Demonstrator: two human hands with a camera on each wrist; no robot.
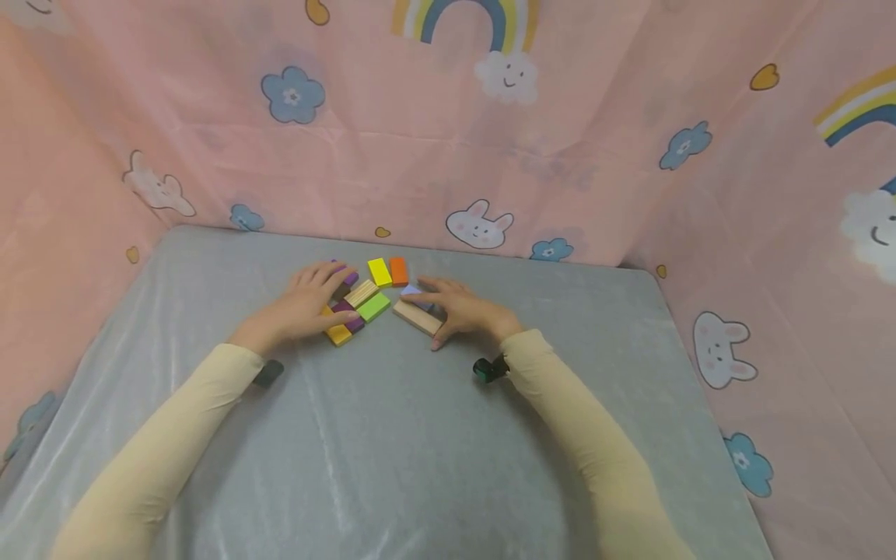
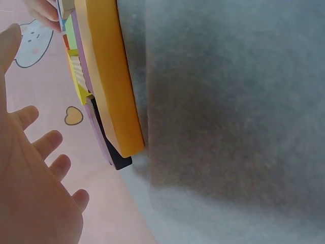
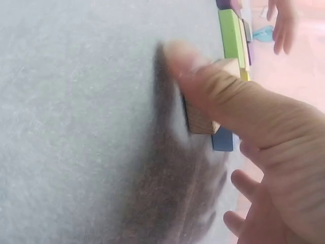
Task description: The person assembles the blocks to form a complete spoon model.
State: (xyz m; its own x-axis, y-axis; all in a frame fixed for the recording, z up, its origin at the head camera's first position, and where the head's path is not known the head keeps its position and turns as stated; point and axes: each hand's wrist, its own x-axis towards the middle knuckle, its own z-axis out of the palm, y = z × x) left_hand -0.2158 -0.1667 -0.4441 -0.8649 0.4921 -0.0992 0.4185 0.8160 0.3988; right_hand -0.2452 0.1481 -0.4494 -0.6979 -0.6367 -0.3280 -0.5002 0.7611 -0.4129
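Note:
My left hand [image 1: 301, 305] hovers with spread fingers over the left part of a group of coloured blocks. Below it lie an orange-yellow block [image 1: 339, 335], a dark purple block [image 1: 355, 323], and a partly covered purple block [image 1: 351, 277]. In the left wrist view, the orange-yellow block [image 2: 109, 76] lies flat beside a black block [image 2: 121, 161], apart from the fingers. My right hand [image 1: 472, 311] spreads around a plain wooden block [image 1: 416, 317] and a blue block [image 1: 413, 293]. Its thumb [image 3: 223, 89] passes in front of the wooden block in the right wrist view.
Between the hands lie a green block [image 1: 374, 307] and a striped wooden block [image 1: 362, 293]. Yellow [image 1: 379, 272] and orange [image 1: 399, 271] blocks sit behind them. A grey cloth [image 1: 392, 435] covers the table, with a pink patterned curtain [image 1: 378, 171] around its back and sides.

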